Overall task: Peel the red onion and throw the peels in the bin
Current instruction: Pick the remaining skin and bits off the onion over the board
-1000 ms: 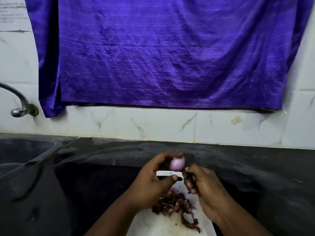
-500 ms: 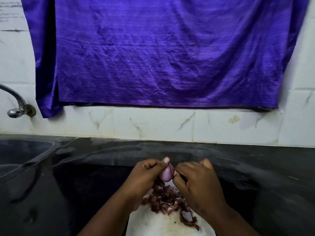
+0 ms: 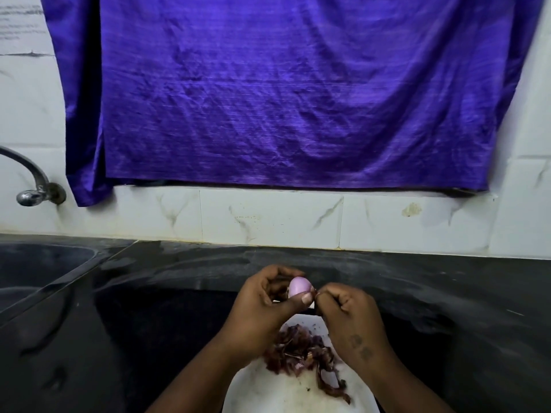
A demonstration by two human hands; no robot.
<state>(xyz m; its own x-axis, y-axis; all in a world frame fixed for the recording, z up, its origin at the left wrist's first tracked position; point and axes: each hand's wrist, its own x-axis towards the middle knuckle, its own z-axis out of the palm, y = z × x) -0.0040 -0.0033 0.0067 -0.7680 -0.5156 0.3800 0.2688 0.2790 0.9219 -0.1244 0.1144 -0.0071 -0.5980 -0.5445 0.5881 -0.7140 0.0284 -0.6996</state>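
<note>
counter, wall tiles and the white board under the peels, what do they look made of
Counter: dark polished stone, likely granite; it is glossy, with pale reflections across it. Wall tiles: glazed ceramic with a marble look, judging by the grey veins and grout lines. White board: probably plastic, matte and speckled with bits, though ceramic cannot be ruled out.

A purple cloth (image 3: pixel 298 99) hangs over white tiles (image 3: pixel 268 222); 1 tap (image 3: pixel 32 186) (chrome) juts above the sink (image 3: pixel 44 263) at left.
</note>
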